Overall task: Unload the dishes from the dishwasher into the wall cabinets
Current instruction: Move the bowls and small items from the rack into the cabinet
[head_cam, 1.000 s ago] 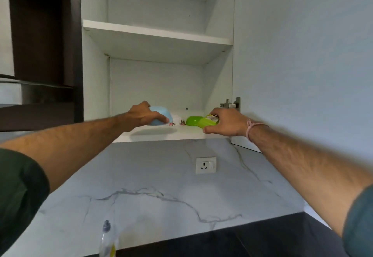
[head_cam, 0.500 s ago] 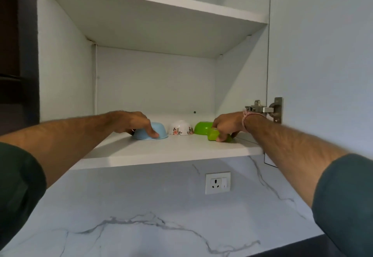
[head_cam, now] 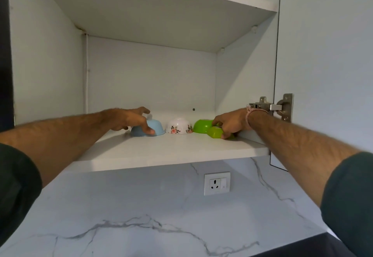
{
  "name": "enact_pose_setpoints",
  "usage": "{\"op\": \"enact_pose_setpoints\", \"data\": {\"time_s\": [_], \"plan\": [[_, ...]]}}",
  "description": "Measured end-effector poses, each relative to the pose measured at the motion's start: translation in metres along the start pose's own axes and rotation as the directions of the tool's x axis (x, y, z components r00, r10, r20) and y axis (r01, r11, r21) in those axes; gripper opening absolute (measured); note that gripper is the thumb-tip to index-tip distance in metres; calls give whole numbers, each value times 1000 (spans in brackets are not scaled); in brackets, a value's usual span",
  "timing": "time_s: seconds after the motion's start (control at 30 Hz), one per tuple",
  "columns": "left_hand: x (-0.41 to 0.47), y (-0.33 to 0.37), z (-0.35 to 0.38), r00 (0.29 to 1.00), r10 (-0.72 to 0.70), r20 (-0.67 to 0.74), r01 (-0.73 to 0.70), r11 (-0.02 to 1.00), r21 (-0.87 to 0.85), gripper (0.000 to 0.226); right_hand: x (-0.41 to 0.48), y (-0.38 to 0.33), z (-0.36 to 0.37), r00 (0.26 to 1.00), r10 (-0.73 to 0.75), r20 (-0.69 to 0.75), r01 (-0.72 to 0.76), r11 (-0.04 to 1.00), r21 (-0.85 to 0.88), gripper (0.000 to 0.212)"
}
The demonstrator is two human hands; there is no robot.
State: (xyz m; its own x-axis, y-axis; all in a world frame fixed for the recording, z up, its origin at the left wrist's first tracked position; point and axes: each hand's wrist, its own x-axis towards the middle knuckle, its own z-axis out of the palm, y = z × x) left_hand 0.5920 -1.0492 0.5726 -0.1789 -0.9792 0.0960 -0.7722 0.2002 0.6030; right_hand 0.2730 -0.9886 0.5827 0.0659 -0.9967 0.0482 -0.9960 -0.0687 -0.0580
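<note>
Blue bowl (head_cam: 148, 128) rim-down under spread left hand (head_cam: 129, 118); right hand (head_cam: 232, 122) pinching lime-green cup (head_cam: 215, 132) lying sideways.

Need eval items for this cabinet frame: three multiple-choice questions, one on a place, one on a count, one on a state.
1. Where does the floral bowl sit?
A. between the blue bowl and the green bowl
B. on the upper shelf
C. right of the green bowl

2. How many bowls stand upside down on the lower shelf?
A. one
B. three
C. five

3. What is the left hand doing?
A. hanging clear of the shelf
B. gripping the door hinge
C. fingers resting on the blue bowl

Answers: 1 A, it is the middle one of the row. 2 B, blue, floral and green all show their bases up. 3 C, a fingertip lies on the bowl's side.
</note>
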Motion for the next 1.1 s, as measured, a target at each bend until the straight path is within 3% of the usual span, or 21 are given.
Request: {"op": "enact_pose_setpoints", "data": {"time_s": [0.17,0.3,0.43,0.77,1.1], "plan": [[-26,19,17,941,148,-304,-104,982,155,88,-31,2,10,980,-20,-198,9,998,-56,71],[-70,43,44,911,271,-309,-200,949,244,63,-74,5,26,949,-47,-310,50,999,2,60],[-126,71,80,895,316,-316,-291,949,123,53,-134,7,39,918,-80,-389,111,992,57,49],[-256,126,177,906,366,-213,-319,921,225,68,-276,34,81,933,-37,-358,86,989,123,53],[-378,144,292,899,434,58,-437,887,148,66,-454,64,164,943,218,-250,-158,958,241,51]]}}
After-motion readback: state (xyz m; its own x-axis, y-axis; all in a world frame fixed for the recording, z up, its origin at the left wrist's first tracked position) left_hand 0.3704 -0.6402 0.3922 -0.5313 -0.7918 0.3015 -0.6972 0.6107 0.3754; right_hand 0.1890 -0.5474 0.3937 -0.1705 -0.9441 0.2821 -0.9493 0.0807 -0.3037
